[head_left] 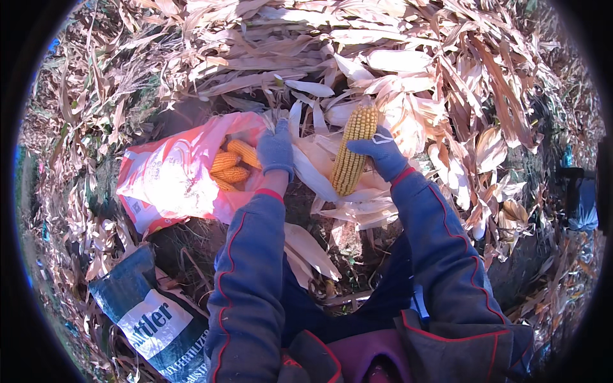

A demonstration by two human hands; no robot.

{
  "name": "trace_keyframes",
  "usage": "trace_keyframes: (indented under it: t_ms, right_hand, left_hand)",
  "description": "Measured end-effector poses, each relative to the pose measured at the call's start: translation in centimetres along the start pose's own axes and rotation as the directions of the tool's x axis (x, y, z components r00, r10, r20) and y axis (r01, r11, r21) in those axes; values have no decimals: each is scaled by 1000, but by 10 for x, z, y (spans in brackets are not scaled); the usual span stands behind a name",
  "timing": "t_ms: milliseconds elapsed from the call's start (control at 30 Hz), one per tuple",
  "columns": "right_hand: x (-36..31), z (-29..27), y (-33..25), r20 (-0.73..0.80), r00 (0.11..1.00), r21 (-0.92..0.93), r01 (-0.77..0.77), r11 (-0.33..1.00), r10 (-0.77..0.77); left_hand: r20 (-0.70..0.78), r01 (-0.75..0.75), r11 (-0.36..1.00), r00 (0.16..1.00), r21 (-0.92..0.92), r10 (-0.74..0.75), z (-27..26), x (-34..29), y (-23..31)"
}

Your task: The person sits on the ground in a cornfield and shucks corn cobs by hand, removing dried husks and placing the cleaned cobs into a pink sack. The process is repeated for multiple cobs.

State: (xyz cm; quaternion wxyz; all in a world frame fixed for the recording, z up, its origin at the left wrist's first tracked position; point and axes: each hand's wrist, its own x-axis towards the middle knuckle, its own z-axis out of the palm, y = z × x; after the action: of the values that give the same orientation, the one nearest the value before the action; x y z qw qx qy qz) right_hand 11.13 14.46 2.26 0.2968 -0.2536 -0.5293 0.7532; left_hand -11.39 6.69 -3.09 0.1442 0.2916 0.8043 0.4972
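In my right hand (382, 152), which wears a blue-grey glove, is an ear of corn (353, 148) with bare yellow kernels. The ear stands nearly lengthwise away from me, its lower end toward my lap. A pale husk (311, 167) spreads beside and below it. My left hand (276, 152), gloved alike, is closed on dry husk at the mouth of a pink and white sack (167, 167); the fingertips are partly hidden. Several orange-yellow ears (231, 173) lie inside that sack, just left of my left hand.
A heap of dry stalks and leaves (268, 57) spreads across the far side. Near left lies a dark green and white bag (156, 319). Loose husks (310, 249) cover soil between my legs. A dark object with bluish plastic (581, 201) stands at far right.
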Motion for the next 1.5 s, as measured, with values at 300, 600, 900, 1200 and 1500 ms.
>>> trace_keyframes:
  t_ms: [300, 600, 900, 1200, 1500]
  right_hand:
    - [0, -77, -17, -470, 874, 304, 295, 906, -127]
    - [-2, -52, -26, -334, 867, -168, 332, 928, -370]
    - [-1, -28, -22, -195, 777, -627, 370, 685, -598]
    - [-45, 14, -11, 240, 830, -805, 460, 374, -504]
    - [-60, -46, 11, -198, 976, -898, -219, 382, 94]
  left_hand:
    - [241, 494, 538, 848, -683, -472, -12, 12, -4]
    - [455, 545, 476, 839, -690, -299, -3, 2, 16]
    - [627, 590, 709, 732, -386, -267, -1, -41, 57]
    - [903, 933, -268, 317, -242, 291, 59, -89, 56]
    - [832, 820, 242, 549, -518, -78, 75, -86, 40]
